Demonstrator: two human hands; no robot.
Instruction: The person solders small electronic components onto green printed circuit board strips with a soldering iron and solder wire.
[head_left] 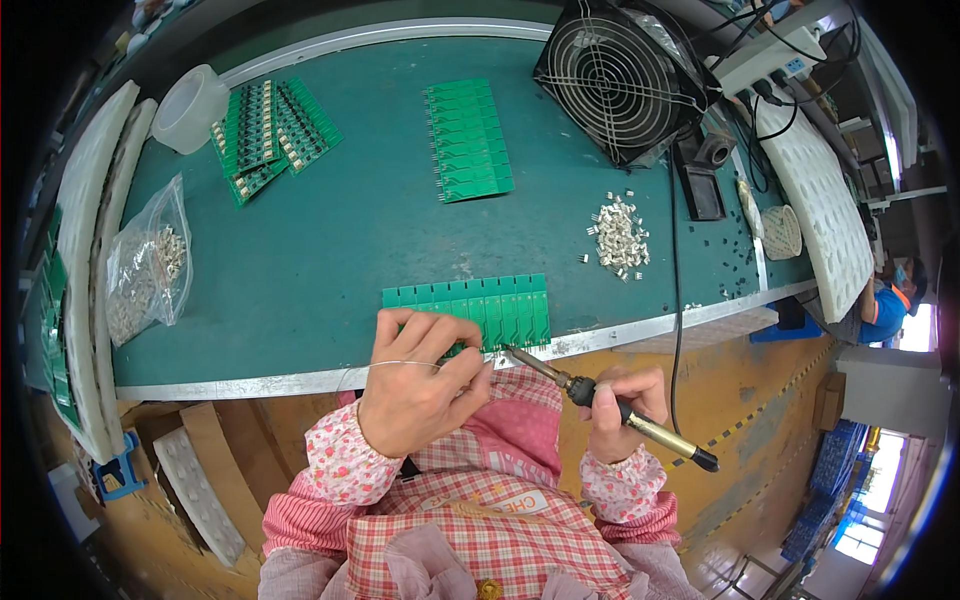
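Note:
A green circuit board panel (516, 308) lies along the front edge of the bench. My right hand (628, 402) grips a soldering iron (655, 431), its tip meeting the panel's near edge. My left hand (425, 385) rests over the panel's left part with its fingers closed. A thin strand of solder wire (392, 363) runs across that hand; its end is hidden behind the fingers. To the right of the panel lies a heap of small white connectors (621, 236).
Another green panel (470, 140) lies farther back. At the far left are stacked boards with parts (272, 135), a round plastic tub (190, 108) and a clear bag (150, 265) of small parts. A black fan (605, 75) stands back right; a black cable (676, 270) hangs over the bench edge. A person (888, 308) is at far right.

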